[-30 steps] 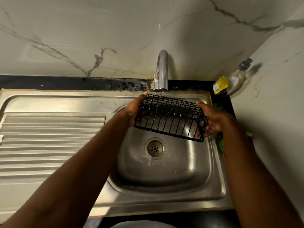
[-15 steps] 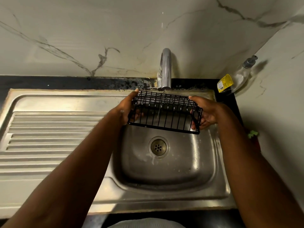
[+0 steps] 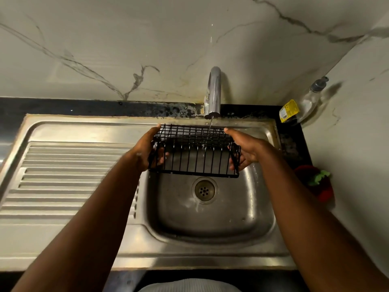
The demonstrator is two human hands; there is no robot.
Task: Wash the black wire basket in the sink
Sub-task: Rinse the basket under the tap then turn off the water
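Observation:
The black wire basket (image 3: 194,151) hangs level over the steel sink bowl (image 3: 221,220), just under the chrome tap (image 3: 214,91). A thin stream of water falls from the spout onto the basket's far right part. My left hand (image 3: 148,149) grips the basket's left end, thumb on the top rim and fingers curled under. My right hand (image 3: 244,150) grips the right end the same way. The drain (image 3: 204,190) lies below the basket.
A ribbed steel draining board (image 3: 69,178) stretches to the left of the bowl. A clear pump bottle with a yellow label (image 3: 301,106) leans in the back right corner. A red and green scrubber (image 3: 317,182) sits on the dark counter at the right. Marble walls close in behind and to the right.
The basket has levelled out from a tilt and shifted back under the spout, with both hands holding on. Water now strikes its far right part.

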